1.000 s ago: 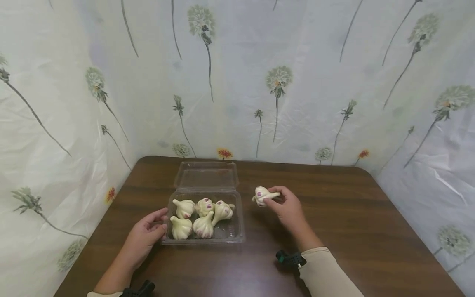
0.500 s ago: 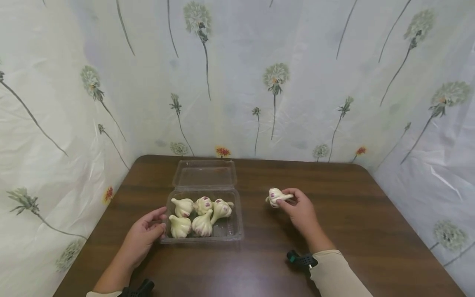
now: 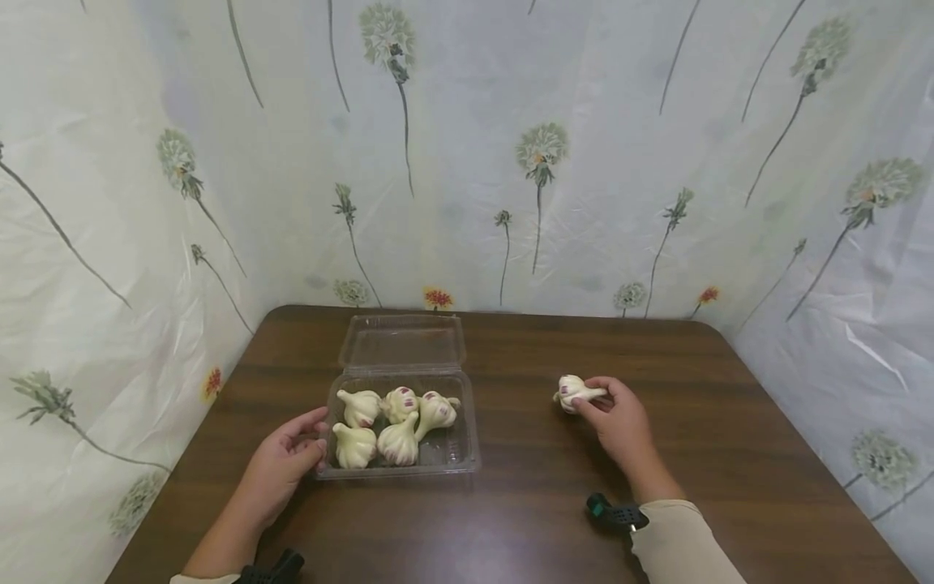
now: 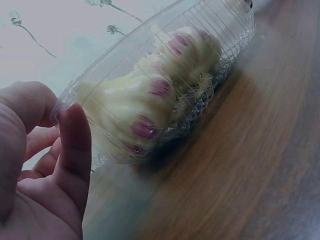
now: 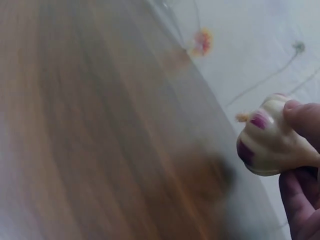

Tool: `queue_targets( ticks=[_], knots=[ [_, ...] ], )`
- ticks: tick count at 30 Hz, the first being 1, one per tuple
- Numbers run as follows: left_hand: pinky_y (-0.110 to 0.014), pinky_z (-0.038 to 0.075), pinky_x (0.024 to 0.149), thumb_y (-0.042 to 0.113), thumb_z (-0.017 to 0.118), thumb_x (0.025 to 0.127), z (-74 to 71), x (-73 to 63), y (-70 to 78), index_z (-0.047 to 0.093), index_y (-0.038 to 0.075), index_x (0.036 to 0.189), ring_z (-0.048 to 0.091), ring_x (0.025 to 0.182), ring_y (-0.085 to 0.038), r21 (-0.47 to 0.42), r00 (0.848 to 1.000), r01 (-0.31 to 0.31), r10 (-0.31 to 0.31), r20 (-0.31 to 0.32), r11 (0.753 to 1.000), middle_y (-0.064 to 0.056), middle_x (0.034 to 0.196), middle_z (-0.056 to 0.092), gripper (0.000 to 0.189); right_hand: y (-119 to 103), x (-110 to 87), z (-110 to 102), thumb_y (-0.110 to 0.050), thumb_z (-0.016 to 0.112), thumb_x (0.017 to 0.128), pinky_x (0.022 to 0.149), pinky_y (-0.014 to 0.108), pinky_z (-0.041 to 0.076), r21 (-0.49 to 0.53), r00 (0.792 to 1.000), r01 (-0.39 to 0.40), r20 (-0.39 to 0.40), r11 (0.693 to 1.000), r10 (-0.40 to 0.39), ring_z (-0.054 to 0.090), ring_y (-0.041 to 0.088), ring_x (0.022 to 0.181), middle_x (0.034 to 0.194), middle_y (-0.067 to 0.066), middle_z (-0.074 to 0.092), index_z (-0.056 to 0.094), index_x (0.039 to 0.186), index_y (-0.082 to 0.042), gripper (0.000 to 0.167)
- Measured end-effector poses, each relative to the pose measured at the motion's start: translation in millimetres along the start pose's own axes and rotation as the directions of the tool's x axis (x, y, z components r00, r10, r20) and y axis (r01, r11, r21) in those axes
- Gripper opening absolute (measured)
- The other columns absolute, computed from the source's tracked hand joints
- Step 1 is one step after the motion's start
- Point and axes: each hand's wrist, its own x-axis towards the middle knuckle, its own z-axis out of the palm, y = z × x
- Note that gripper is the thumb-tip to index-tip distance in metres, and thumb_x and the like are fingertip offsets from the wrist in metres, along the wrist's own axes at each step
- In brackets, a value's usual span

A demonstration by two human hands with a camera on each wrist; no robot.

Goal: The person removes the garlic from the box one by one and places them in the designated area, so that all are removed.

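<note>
A clear plastic clamshell box (image 3: pixel 452 462) with its lid (image 3: pixel 402 344) raised stands left of the middle of the table. Several white garlic bulbs (image 3: pixel 398 442) with purple marks lie inside it, and the front right part of its floor is bare. My left hand (image 3: pixel 280 466) pinches the box's left rim between thumb and fingers, as the left wrist view also shows with the thumb (image 4: pixel 75 145) on the rim. To the right of the box, my right hand (image 3: pixel 620 422) holds one garlic bulb (image 5: pixel 272 137) by its stem, root end pointing left, above the table.
The dark brown wooden table (image 3: pixel 511 519) has rounded far corners. Behind and beside it hangs a pale curtain (image 3: pixel 467 162) printed with dandelions. A dark strap device (image 3: pixel 613 515) sits at the right wrist, another (image 3: pixel 273 568) at the left.
My right hand has moved to the right, away from the box, carrying the garlic bulb. The left hand stays on the box's rim, and the box with its bulbs has kept its place.
</note>
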Motion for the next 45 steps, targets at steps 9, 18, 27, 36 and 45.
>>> queue_targets(
  ticks=[9,18,27,36,45],
  knots=[
    [-0.025,0.06,0.074,0.0,0.063,0.099,-1.2,0.3,-2.0,0.048,-0.001,0.152,0.064,0.088,-0.011,0.017,1.0,-0.001,0.002,-0.014,1.0,-0.022,0.135,0.05,0.055,2.9,-0.5,-15.8,-0.039,0.077,0.097,0.084,0.009,0.051,-0.002,0.999,-0.051,-0.016,0.999,0.051,0.062,0.036,0.131,0.143,0.024,0.059,0.058,0.136,-0.002,0.057],
    [-0.024,0.059,0.073,0.0,0.061,0.1,-0.9,2.4,-2.8,0.048,-0.002,0.153,0.063,0.086,-0.01,0.018,1.0,-0.003,0.003,-0.009,1.0,-0.022,0.136,0.049,0.055,4.1,1.7,-19.1,-0.042,0.076,0.096,0.086,0.018,0.056,-0.055,0.999,-0.044,-0.012,0.998,0.043,0.064,0.036,0.129,0.142,0.024,0.061,0.059,0.134,-0.003,0.057],
    [-0.024,0.059,0.074,0.0,0.061,0.1,-1.3,1.0,-2.3,0.046,-0.002,0.154,0.063,0.085,-0.009,0.016,1.0,-0.001,0.001,0.003,1.0,-0.024,0.139,0.049,0.056,5.9,1.5,-13.8,-0.038,0.075,0.098,0.087,0.02,0.057,-0.07,0.999,-0.021,0.025,0.997,0.023,0.066,0.036,0.126,0.139,0.024,0.061,0.059,0.134,-0.002,0.054],
    [-0.024,0.059,0.074,0.0,0.06,0.101,-1.5,1.0,-1.1,0.045,-0.001,0.154,0.063,0.087,-0.01,0.021,1.0,0.005,-0.005,0.006,1.0,-0.023,0.139,0.048,0.056,6.9,3.1,-11.6,-0.021,0.073,0.1,0.093,0.026,0.059,-0.099,0.997,0.065,0.042,0.993,-0.061,0.066,0.04,0.122,0.142,0.026,0.053,0.058,0.14,-0.001,0.047],
    [-0.024,0.058,0.074,0.0,0.061,0.101,-0.5,0.2,-0.7,0.044,-0.001,0.155,0.062,0.086,-0.011,0.009,1.0,0.011,-0.011,0.012,1.0,-0.022,0.137,0.048,0.056,8.2,4.1,-10.0,-0.025,0.075,0.099,0.105,0.052,0.054,-0.022,0.998,0.053,0.045,0.998,-0.052,0.053,0.043,0.138,0.151,0.023,0.05,0.038,0.157,-0.005,0.072]
  ],
)
